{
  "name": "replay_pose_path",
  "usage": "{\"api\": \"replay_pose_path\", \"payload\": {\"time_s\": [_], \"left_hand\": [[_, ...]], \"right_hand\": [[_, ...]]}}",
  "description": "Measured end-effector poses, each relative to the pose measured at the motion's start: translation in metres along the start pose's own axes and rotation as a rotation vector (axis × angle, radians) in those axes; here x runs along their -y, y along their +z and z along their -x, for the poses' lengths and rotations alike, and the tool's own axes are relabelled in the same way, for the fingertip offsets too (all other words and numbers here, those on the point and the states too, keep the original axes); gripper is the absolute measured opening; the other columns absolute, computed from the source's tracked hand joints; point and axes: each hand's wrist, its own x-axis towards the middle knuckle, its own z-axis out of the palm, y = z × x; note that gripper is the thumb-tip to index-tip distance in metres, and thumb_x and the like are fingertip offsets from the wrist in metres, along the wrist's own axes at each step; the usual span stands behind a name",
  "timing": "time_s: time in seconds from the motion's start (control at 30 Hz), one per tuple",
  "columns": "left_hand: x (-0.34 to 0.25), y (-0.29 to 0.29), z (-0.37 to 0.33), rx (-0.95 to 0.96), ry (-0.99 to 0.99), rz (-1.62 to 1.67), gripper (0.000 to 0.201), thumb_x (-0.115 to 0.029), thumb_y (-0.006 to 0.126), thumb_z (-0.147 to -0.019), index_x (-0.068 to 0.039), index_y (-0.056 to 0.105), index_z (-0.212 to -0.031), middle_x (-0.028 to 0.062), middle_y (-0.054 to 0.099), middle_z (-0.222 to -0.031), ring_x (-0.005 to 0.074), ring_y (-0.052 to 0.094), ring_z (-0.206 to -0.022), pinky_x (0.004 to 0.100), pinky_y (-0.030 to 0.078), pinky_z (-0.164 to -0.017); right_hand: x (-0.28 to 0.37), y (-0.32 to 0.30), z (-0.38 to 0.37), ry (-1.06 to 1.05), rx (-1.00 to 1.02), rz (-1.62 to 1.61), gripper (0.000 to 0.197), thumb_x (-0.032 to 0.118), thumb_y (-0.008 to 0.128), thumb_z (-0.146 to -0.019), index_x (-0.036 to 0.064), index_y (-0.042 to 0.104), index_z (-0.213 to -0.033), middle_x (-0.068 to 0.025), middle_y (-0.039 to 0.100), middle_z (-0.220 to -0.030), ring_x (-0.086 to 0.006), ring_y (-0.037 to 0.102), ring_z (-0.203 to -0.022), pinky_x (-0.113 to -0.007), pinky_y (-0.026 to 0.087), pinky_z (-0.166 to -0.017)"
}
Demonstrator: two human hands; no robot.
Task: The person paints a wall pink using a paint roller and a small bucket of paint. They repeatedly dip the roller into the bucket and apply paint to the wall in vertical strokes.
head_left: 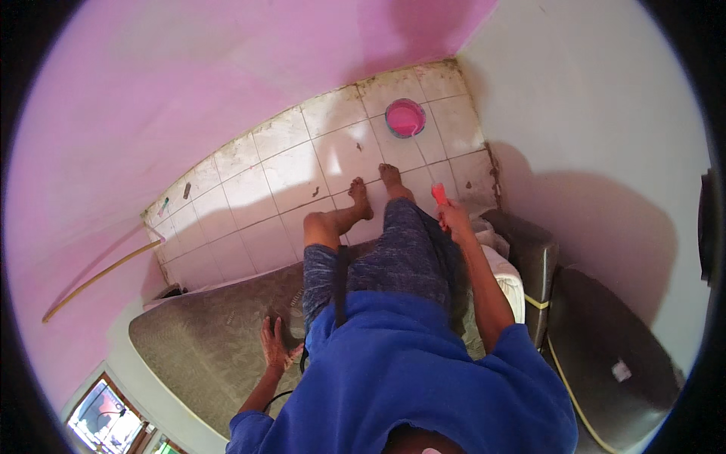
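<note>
My right hand is closed around the red handle of a paint roller. A thin rod runs from that handle toward a round bucket on the tiled floor, and its far end appears to reach the rim; the roller head cannot be made out. Bright pink paint shows inside the bucket. My left hand lies with fingers spread on a grey-brown patterned sofa seat, holding nothing. My bare feet are on the tiles, short of the bucket.
A freshly pink wall runs along the far and left side; a pale wall stands at right. A bamboo pole leans at left. Grey cushions are stacked at right, beside white bedding. Small debris dots the floor.
</note>
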Motion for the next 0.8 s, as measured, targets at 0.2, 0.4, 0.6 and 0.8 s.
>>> {"api": "replay_pose_path", "payload": {"time_s": [0.2,0.4,0.6,0.8], "left_hand": [[-0.005,0.055,-0.002,-0.320,-0.034,-0.012,0.108,-0.081,0.055,-0.061,-0.008,0.032,-0.138,0.0246,0.025,-0.142,0.0439,0.024,-0.130,0.0594,0.018,-0.105],[0.005,0.058,0.002,-0.347,-0.013,0.007,0.110,-0.084,0.053,-0.060,-0.005,0.036,-0.135,0.0241,0.024,-0.143,0.0423,0.019,-0.134,0.0590,0.014,-0.107],[0.003,0.057,0.008,-0.389,-0.015,0.021,0.106,-0.083,0.053,-0.062,-0.007,0.037,-0.134,0.0239,0.027,-0.141,0.0429,0.022,-0.132,0.0602,0.015,-0.107],[0.006,0.055,-0.006,-0.449,-0.015,0.064,0.092,-0.071,0.062,-0.066,-0.004,0.045,-0.126,0.0225,0.037,-0.132,0.0420,0.030,-0.127,0.0578,0.023,-0.103]], "right_hand": [[-0.031,-0.012,-0.012,-0.098,0.019,0.076,0.014,0.017,0.057,-0.084,0.0041,0.058,-0.080,-0.0027,0.052,-0.057,-0.0124,0.048,-0.043,-0.028,0.036,-0.038],[-0.044,-0.017,-0.014,-0.100,0.029,0.184,0.013,0.016,0.059,-0.082,0.0037,0.058,-0.081,-0.0051,0.054,-0.059,-0.0145,0.049,-0.043,-0.028,0.038,-0.037],[-0.045,-0.021,0.003,-0.065,0.043,0.030,0.017,0.014,0.060,-0.082,0.0037,0.057,-0.095,-0.0036,0.055,-0.062,-0.0118,0.049,-0.045,-0.025,0.037,-0.037],[-0.040,-0.044,0.078,-0.172,0.091,-0.100,0.013,0.015,0.058,-0.084,0.0059,0.055,-0.092,-0.0018,0.052,-0.062,-0.0107,0.047,-0.044,-0.024,0.035,-0.037]]}}
